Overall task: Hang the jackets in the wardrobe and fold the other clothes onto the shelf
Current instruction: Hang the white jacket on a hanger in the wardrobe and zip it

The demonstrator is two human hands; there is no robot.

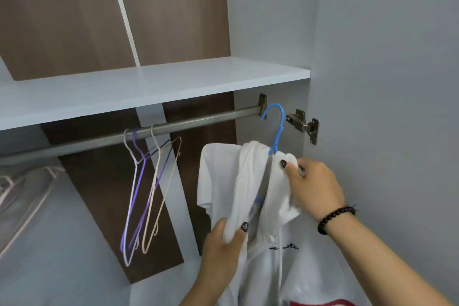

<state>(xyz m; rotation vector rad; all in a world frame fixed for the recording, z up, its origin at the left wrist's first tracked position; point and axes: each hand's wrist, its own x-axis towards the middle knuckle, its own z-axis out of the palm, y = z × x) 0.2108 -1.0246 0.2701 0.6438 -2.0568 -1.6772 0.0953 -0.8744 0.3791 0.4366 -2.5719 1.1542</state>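
Both hands pinch the white jacket [223, 181]: left hand [223, 251] at its collar, right hand [315, 186] at the shoulder. It sits on a blue hanger [275, 129], hook not yet over the rail [198, 119]. Shelf [173, 82] holds no folded clothes; hanging unfinished.

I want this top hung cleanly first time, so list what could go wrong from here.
1. The blue hanger has its hook beside the rail, not over it; a misjudged lift could catch the door hinge close by.
2. The white top is bunched at the neck where the right hand and left hand grip it, so a shoulder might slide off.
3. Swinging left could knock the empty hangers.
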